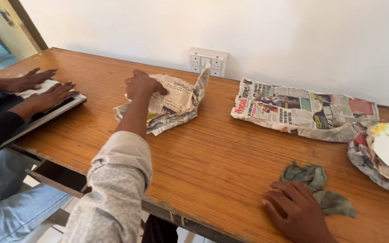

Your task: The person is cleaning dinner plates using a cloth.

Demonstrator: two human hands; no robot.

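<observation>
Under the left hand [144, 84] lies crumpled newspaper [172, 104]

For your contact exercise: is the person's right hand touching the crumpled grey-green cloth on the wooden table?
Touching. The head view shows the right hand lying flat on the wooden table, its fingertips overlapping the crumpled grey-green cloth's near edge, no gap visible.

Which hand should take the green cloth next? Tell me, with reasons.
Probably the right hand: it lies flat on the table touching the green cloth. The left hand grips the crumpled newspaper farther away.
</observation>
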